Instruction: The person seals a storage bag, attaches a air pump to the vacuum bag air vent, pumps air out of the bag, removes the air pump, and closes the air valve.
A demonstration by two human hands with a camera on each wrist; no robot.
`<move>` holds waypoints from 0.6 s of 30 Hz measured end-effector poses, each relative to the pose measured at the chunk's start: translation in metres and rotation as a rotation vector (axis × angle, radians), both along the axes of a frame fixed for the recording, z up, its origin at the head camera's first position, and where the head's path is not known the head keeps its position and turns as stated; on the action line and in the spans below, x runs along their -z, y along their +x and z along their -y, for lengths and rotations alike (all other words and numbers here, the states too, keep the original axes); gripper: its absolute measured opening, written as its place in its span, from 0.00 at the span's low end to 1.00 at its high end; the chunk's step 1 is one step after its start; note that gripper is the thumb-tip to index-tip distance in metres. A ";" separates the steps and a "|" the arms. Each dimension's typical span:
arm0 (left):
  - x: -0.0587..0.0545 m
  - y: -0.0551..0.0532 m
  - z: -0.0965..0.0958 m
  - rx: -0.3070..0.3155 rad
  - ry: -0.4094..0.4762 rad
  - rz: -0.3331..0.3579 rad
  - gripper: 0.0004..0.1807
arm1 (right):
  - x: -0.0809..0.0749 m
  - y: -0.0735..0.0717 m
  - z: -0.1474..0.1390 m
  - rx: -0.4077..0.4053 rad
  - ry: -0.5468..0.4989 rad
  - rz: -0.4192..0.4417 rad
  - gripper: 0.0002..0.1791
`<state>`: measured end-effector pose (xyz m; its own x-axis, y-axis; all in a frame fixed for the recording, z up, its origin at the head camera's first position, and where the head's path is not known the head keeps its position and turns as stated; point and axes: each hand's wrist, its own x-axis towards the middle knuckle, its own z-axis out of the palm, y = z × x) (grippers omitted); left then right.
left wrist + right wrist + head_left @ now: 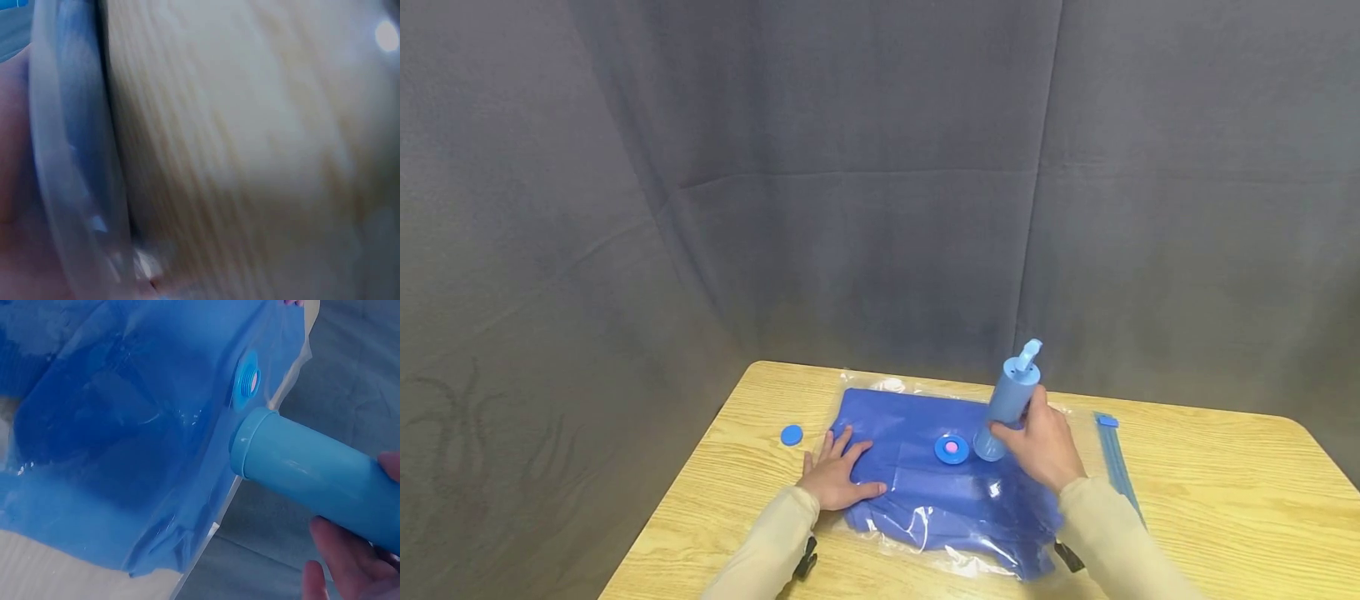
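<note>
A clear plastic vacuum storage bag lies flat with blue folded fabric inside. Its round blue valve, pink in the centre, stands uncapped. My right hand grips a light blue hand pump by its barrel, handle upward and slightly tilted. In the right wrist view the wide lower end of the pump is just beside the threaded valve, not over it. Fingers spread, my left hand rests on the left edge of the bag. The left wrist view is mostly blurred wood and bag plastic.
A round blue cap lies on the wooden table left of the bag. The bag's zip edge, with a blue slider, runs along the right. Dark grey curtain hangs behind the table.
</note>
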<state>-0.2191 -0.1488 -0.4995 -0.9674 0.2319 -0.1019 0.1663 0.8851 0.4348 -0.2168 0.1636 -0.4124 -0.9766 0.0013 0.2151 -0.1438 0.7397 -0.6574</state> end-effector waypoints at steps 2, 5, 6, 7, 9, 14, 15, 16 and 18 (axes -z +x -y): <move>0.000 0.000 0.000 0.000 0.000 0.002 0.45 | -0.001 0.000 0.003 -0.009 0.002 0.006 0.32; 0.002 -0.002 0.001 0.001 0.006 0.004 0.45 | -0.001 -0.001 0.007 -0.017 -0.005 0.001 0.32; 0.002 -0.002 0.001 0.001 0.007 0.006 0.45 | -0.001 -0.001 0.009 -0.019 -0.007 -0.003 0.32; 0.002 -0.002 0.002 0.000 0.006 0.008 0.45 | -0.001 -0.001 0.011 -0.020 -0.010 -0.009 0.31; 0.003 -0.002 0.002 0.000 0.005 0.010 0.45 | -0.001 -0.002 0.014 -0.023 -0.021 -0.021 0.31; 0.005 -0.003 0.002 -0.005 -0.001 0.016 0.45 | 0.000 -0.003 0.022 -0.042 -0.036 -0.032 0.30; 0.005 -0.003 0.002 -0.005 -0.001 0.015 0.45 | 0.000 -0.003 0.024 -0.044 -0.037 -0.032 0.29; 0.005 -0.003 0.002 -0.005 0.001 0.015 0.45 | 0.000 -0.004 0.025 -0.047 -0.036 -0.033 0.29; 0.006 -0.003 0.003 -0.004 0.002 0.014 0.45 | 0.001 -0.004 0.027 -0.055 -0.042 -0.032 0.29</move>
<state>-0.2222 -0.1514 -0.5053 -0.9667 0.2283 -0.1154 0.1566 0.8849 0.4387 -0.2207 0.1364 -0.4135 -0.9681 -0.0422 0.2470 -0.2046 0.7023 -0.6819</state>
